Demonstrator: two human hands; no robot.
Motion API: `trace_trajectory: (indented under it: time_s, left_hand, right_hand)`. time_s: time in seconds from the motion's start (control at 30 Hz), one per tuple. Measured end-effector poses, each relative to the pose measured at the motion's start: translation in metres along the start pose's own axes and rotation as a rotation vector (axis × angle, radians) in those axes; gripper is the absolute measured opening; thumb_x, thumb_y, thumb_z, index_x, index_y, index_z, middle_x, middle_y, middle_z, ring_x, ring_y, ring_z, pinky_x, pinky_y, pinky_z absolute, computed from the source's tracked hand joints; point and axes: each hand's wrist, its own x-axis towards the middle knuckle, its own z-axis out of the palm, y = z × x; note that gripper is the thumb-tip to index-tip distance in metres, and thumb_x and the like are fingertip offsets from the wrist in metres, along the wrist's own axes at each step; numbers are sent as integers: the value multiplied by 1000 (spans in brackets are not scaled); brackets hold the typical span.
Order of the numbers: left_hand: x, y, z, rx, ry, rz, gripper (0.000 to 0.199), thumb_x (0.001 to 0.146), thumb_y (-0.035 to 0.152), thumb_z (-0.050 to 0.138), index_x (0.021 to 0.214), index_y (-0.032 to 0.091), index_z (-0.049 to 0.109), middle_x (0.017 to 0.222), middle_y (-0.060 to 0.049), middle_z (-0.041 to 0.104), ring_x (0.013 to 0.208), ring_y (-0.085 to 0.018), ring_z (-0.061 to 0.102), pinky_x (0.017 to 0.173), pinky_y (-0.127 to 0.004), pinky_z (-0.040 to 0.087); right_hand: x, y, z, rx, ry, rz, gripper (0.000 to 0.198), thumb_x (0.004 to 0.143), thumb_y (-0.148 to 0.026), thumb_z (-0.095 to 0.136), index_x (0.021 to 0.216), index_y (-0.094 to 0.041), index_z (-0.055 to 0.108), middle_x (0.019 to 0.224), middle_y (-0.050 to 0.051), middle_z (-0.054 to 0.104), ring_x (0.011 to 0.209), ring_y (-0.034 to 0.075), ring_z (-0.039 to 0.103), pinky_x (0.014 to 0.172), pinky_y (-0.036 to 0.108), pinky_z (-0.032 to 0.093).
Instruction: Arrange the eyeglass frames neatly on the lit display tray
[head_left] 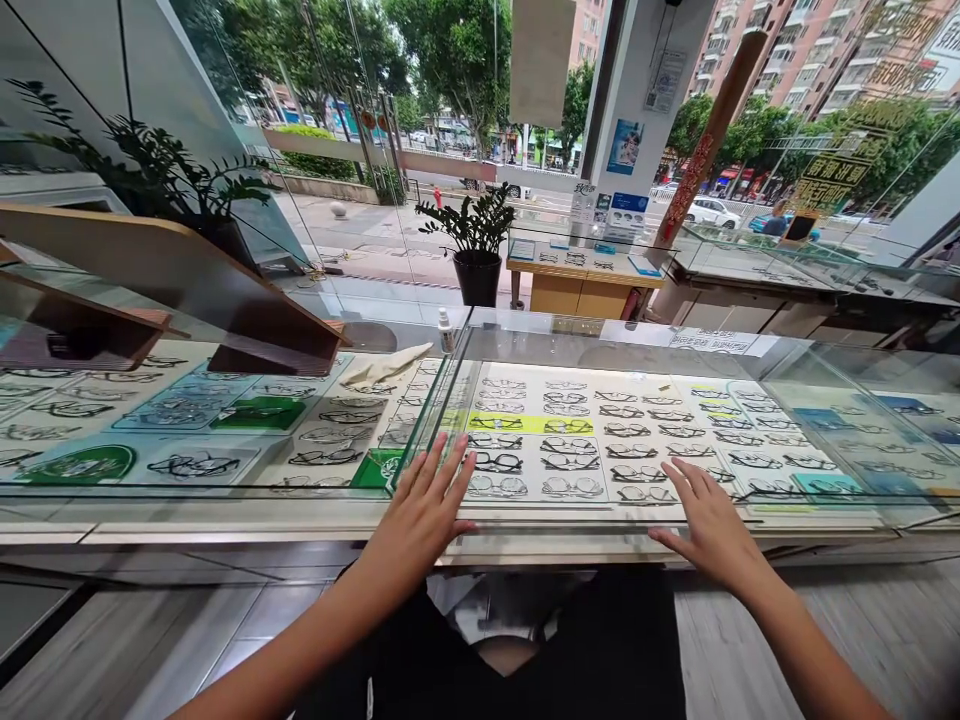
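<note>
My left hand [426, 507] reaches over the front edge of a glass display counter [517, 320], fingers stretched and spread above the glass. Farther right, my right hand [701, 525] hovers at the same front edge, its fingers extended and thumb apart. Neither hand holds anything. Whether the palms touch the glass I cannot tell. Beneath the glass lie several rows of eyeglasses [570, 455] on white trays, with a yellow strip [517, 424] across one row. A green card [373, 470] shows just left of my left hand.
A small white spray bottle [445, 330] and a beige cloth [394, 366] sit on the counter. At left stands a wooden-framed mirror or stand [172, 270]. Behind are a potted plant [478, 270], a wooden display table [585, 290] and large windows onto a street.
</note>
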Motion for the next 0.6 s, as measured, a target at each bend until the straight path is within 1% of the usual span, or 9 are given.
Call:
trace_trajectory:
  time_s: [0.07,0.13,0.23,0.33,0.4,0.47,0.53,0.6]
  left_hand:
    - [3,3,3,-21,15,12,63,109,47,63,160,11,61,179,-14,33,172,-34,13,140,-47,10]
    - [5,4,7,-41,35,20,57,113,42,55,160,9,61,178,-14,34,172,-33,13,140,-47,12]
    - [7,5,15,-59,36,1,53,116,35,47,159,6,60,178,-16,34,171,-33,17,139,-47,16]
    - [7,7,23,-63,16,-24,52,116,28,44,160,5,59,177,-18,35,170,-33,21,138,-48,21]
    - [7,10,29,-49,7,-22,51,116,23,43,161,4,58,177,-19,34,170,-33,21,138,-48,24]
    - [7,13,34,-38,-7,-15,53,113,14,41,163,4,56,177,-19,33,171,-33,18,137,-49,26]
    - [9,15,34,-54,-33,-22,57,109,8,39,164,4,54,177,-20,33,171,-33,18,137,-51,27]
    - [13,15,21,-118,-67,-32,57,109,13,42,165,2,52,176,-22,34,170,-36,22,134,-54,32]
  right_hand:
    - [5,-1,5,-16,41,5,87,98,-67,68,166,-18,43,162,20,52,145,40,50,119,56,45]
    - [9,-2,8,-36,74,13,81,101,-67,65,163,-18,47,156,21,56,140,41,53,114,56,47]
    - [14,-6,11,-69,122,32,74,104,-66,59,159,-17,52,151,22,58,136,41,54,109,55,49]
    - [17,-13,12,-98,171,51,68,108,-65,52,155,-15,54,148,23,59,131,41,54,105,53,49]
    - [17,-17,13,-111,191,72,62,110,-61,49,152,-15,54,145,23,61,128,40,55,103,53,49]
    - [17,-21,14,-105,178,100,57,111,-57,48,150,-16,55,142,23,61,125,40,56,104,55,48]
    - [18,-23,11,-75,124,134,57,109,-55,51,151,-15,55,143,24,60,127,41,55,107,58,48]
    - [24,-24,-2,-7,29,169,64,105,-57,55,152,-13,56,146,26,58,132,45,54,110,62,47]
